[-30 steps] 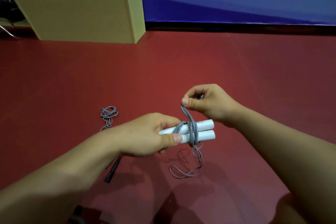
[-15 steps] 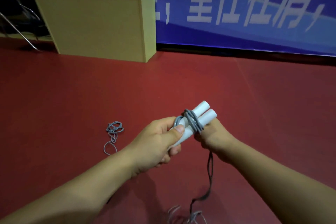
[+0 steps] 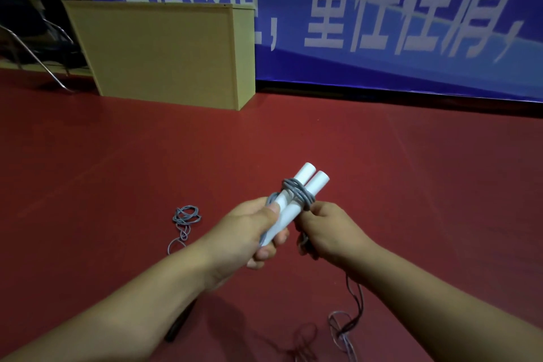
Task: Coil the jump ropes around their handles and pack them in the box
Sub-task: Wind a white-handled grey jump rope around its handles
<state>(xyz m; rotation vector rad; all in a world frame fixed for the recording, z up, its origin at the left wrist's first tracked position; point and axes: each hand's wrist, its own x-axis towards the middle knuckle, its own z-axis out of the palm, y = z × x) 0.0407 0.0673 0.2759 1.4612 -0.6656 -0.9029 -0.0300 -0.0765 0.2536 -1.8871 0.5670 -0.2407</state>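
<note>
My left hand (image 3: 252,229) grips two white jump-rope handles (image 3: 299,194) held side by side, their ends tilted up and away from me. A few turns of grey rope (image 3: 298,191) are wound around them. My right hand (image 3: 329,232) sits just right of the handles and pinches the rope below the coil. The loose rope tail (image 3: 349,323) hangs from that hand down to the red floor. A second grey rope (image 3: 185,216) lies tangled on the floor to the left. The tan cardboard box (image 3: 164,53) stands at the back left.
A dark handle (image 3: 179,323) lies on the floor under my left forearm. A blue banner (image 3: 382,23) with white characters runs along the back wall. Metal chair legs (image 3: 32,50) show at the far left. Red floor (image 3: 411,170) stretches between me and the box.
My right hand has dropped from above the handles to beside and below them, carrying the rope around. The handles have tilted upward, and my view has lifted toward the box and banner.
</note>
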